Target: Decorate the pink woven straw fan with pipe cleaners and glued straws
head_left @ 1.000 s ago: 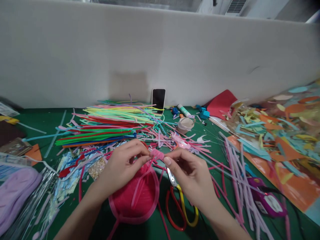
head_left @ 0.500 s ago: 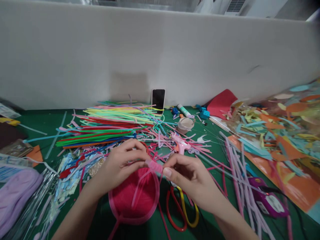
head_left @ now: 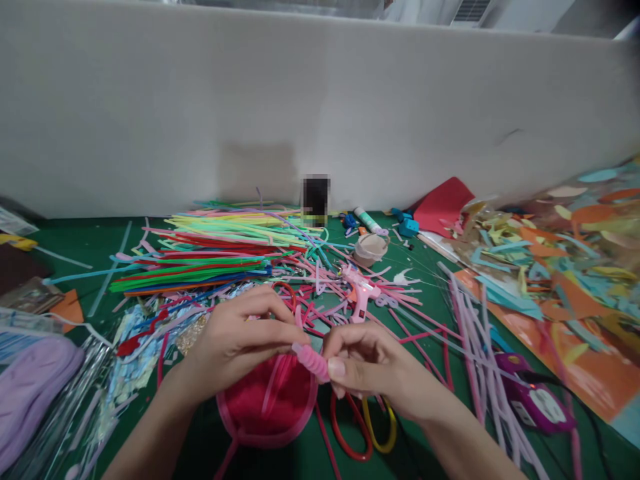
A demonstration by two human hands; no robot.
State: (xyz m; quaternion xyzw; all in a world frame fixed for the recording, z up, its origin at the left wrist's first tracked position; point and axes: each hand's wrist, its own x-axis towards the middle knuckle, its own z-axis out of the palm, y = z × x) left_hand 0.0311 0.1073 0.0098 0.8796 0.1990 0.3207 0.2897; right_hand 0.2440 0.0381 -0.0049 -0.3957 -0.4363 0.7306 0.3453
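Note:
Both hands meet over a pink round piece (head_left: 265, 407) edged with pink strip, low in the middle of the green table (head_left: 75, 247). My left hand (head_left: 235, 343) is closed, pinching the upper end of a short pink coiled strip (head_left: 311, 360). My right hand (head_left: 367, 367) is closed too, thumb and fingers pinching the coil's lower end. The coil stands tilted just above the round piece's right rim. Red and yellow scissor handles (head_left: 360, 427) lie under my right wrist.
A heap of coloured strips (head_left: 210, 253) fills the table behind my hands. A pink glue gun (head_left: 361, 293), a small cup (head_left: 371, 248), a glue stick (head_left: 367, 220) and a blurred upright phone (head_left: 316, 198) stand farther back. Cut paper scraps (head_left: 560, 267) cover the right; a purple tool (head_left: 533, 400) lies near.
Both hands have come nearer and lower with the pink coil, which has tilted from nearly level to slanting down to the right. The scissors are more hidden under my right hand.

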